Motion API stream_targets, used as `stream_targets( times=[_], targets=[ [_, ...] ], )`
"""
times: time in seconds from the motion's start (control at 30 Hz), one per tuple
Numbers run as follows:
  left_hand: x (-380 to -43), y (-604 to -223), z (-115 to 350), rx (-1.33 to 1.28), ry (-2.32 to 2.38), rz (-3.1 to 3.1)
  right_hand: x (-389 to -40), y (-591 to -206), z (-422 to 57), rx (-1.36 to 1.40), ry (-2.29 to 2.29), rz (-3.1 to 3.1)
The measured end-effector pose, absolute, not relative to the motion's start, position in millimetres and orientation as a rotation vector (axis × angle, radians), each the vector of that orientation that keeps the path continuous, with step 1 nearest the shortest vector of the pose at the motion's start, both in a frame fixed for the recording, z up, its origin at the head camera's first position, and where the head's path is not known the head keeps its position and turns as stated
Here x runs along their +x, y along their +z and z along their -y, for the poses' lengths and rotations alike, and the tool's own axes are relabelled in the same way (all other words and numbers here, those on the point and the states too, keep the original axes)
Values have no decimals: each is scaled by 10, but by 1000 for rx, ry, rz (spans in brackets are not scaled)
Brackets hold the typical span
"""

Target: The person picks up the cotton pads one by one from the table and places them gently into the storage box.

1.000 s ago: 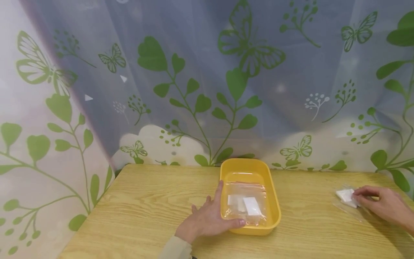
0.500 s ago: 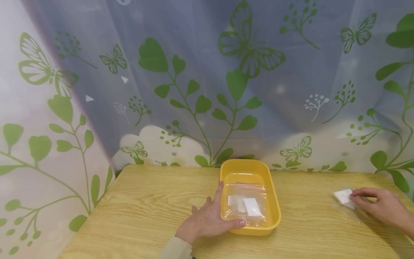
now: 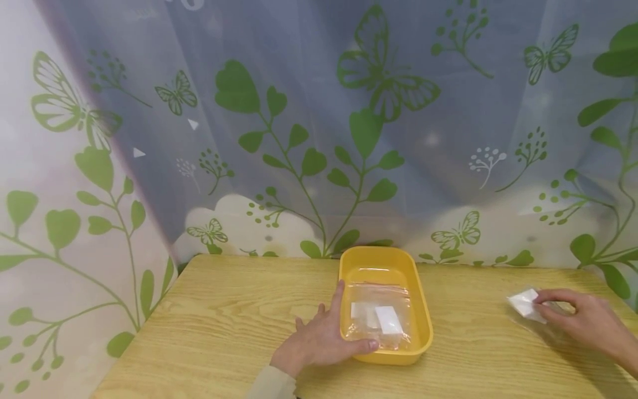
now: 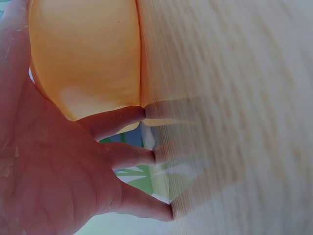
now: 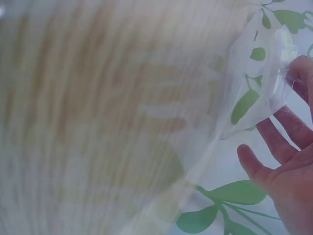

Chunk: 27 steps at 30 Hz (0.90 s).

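My left hand (image 3: 319, 337) lies against the left side of a yellow plastic tray (image 3: 424, 310), its fingers spread and its thumb over the near rim. In the left wrist view, the fingertips reach the wooden tabletop beside the tray wall. A clear zip-lock bag (image 3: 359, 292) with a pinkish-red seal strip and white pieces inside lies in the tray. Over the table at the right, my right hand (image 3: 583, 318) pinches another clear plastic bag (image 3: 521, 303) with something white in it. Its see-through film (image 5: 249, 83) hangs from the thumb and fingers in the right wrist view.
The wood-grain table (image 3: 239, 310) runs back to a grey-blue curtain (image 3: 304, 66) printed with green leaves and butterflies. Paler cloth (image 3: 50, 166) with the same print hangs along the left. The tray's far end stands close to the curtain.
My right hand has shifted a little to the left with the pinched bag, whose white content now tilts up more. The left hand and the tray have stayed put.
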<state>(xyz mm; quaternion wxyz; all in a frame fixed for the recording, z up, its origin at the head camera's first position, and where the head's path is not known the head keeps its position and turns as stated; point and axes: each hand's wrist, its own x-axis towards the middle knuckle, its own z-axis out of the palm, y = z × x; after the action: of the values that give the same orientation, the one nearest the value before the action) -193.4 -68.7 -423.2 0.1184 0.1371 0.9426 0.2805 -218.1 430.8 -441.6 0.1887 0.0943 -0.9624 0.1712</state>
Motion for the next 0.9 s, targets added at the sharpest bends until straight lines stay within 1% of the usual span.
stream_targets(
  times=[0.2,0.3,0.6,0.9],
  targets=[
    [-1931,-4243,690,390,839,-2756,-2150,-4399,-4227,350,455,2622],
    [-1930,-4241,689,392,835,-2757,-2140,-4392,-4174,440,449,2536],
    [-1934,-4234,693,400,821,-2761,-2100,-4339,-3983,633,552,2385],
    [-1931,-4224,696,401,831,-2753,-2041,-4264,-3749,682,573,2330]
  ],
)
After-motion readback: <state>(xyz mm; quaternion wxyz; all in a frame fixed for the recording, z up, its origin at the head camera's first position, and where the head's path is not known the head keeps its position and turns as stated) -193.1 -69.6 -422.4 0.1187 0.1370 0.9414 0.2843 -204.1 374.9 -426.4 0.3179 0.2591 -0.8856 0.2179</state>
